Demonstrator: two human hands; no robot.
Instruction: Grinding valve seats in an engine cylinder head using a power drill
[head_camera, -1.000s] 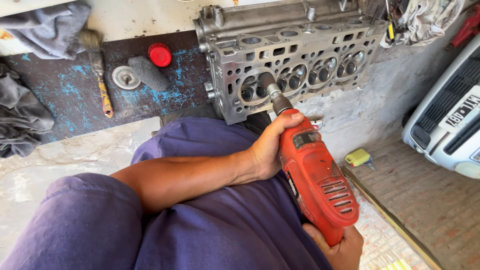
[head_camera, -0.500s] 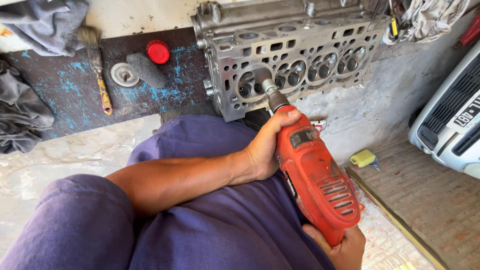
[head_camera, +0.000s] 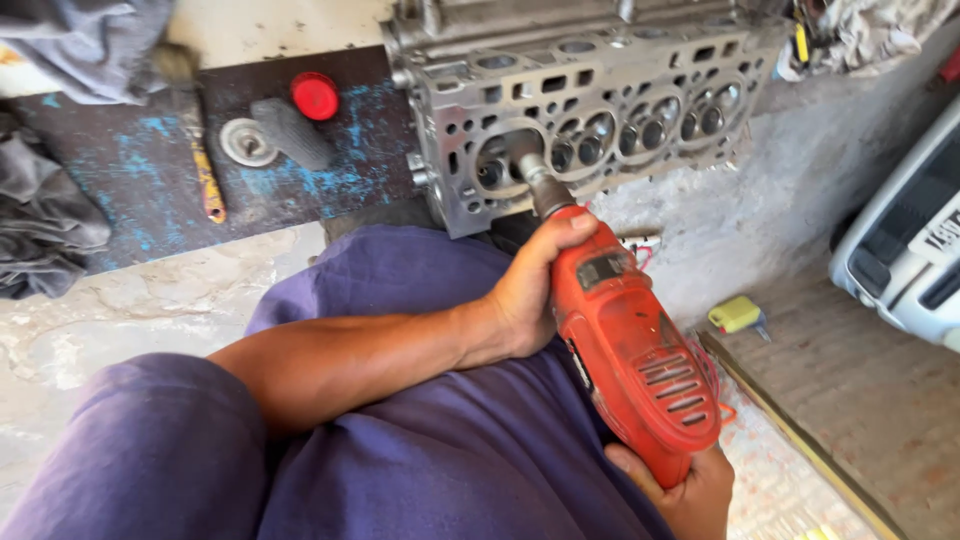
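Head view check, operator A: What does each hand grip?

Operator B: The left hand (head_camera: 530, 300) wraps the front housing of the red electric drill (head_camera: 630, 350), fingers (head_camera: 570, 235) closed around it just behind the chuck. The right hand (head_camera: 685, 490) holds the rear grip from below, fingers curled shut on it.

Operator A: Where does the drill point?

Operator B: Its tip sits in the leftmost chamber of the grey cylinder head (head_camera: 590, 110), which stands on edge directly ahead, above the person's purple-clad lap.

Operator A: Surrounding items?

Operator B: A red round cap (head_camera: 315, 96), a metal disc (head_camera: 243, 140) and a worn brush (head_camera: 195, 140) lie on the dark board (head_camera: 120, 200) at left. A yellow-handled tool (head_camera: 738, 315) lies on the floor at right.
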